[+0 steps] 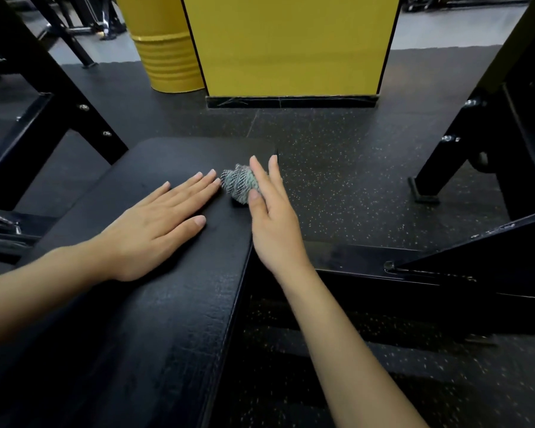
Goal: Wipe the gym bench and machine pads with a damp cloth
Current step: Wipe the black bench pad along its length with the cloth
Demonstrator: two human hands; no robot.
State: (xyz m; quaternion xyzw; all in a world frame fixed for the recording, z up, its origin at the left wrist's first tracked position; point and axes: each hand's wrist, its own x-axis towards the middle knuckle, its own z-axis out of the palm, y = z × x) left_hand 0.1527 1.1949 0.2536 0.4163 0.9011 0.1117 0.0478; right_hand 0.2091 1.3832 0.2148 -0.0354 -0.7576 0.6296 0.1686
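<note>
Bench pad [173, 319], balled cloth [238, 182] near edge

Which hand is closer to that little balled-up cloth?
Right. The right hand pinches the cloth at the bench edge; the left hand lies flat on the bench, fingertips just beside it.

Two hands [155, 225] [274, 230]; one cloth [240, 182]; one bench [167, 310]

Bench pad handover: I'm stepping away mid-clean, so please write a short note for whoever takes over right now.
Left hand lies flat, fingers straight, on the bench pad.
Right hand holds the balled cloth between thumb and fingers at the pad's far right edge.
Done: cannot tell; no wet streaks show.
Left: likely the pad's near length, then the machine pads.
</note>
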